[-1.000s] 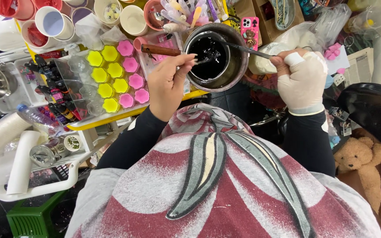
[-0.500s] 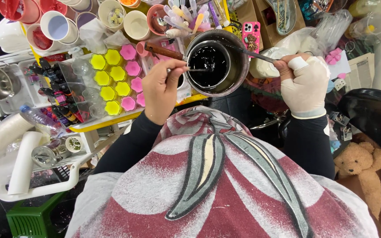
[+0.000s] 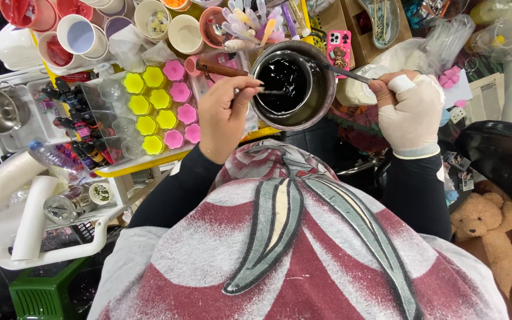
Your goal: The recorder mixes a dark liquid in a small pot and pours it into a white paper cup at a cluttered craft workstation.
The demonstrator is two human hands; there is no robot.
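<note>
Left hand (image 3: 223,115) bare, fingers pinched shut on a thin stirrer (image 3: 271,92) whose tip sits in black liquid inside the pot (image 3: 294,83). Right hand (image 3: 413,112) gloved, fist closed on the pot's slim metal handle (image 3: 348,72), which runs out at 3 o'clock from the rim. Pot held near the top middle of the view, over the table's near edge, at 3 o'clock of the moulds (image 3: 158,109).

Probably moderately heavy: metal wall, a fair fill of glossy dark liquid. Stiff, not fragile, but prone to slosh if tilted; level carriage advisable. Possibly hot, so best taken by the handle, well back from the bowl, as gripped now. Glove likely to help against slip. Stirrer light and rigid, fine for a fingertip pinch near its upper end.

Little open room. At 12 o'clock of the pot, cups (image 3: 185,32) and a clutch of pale spoons (image 3: 250,24) close behind the rim. At 1 o'clock, a pink phone (image 3: 339,50) just beside it. At 9 o'clock, a wooden-handled tool (image 3: 220,68) just beside the rim, then the yellow and pink moulds in their tray. At 3 o'clock, plastic bags (image 3: 386,59) under the handle. Freest way at 6 o'clock, toward the body, above the lap.
</note>
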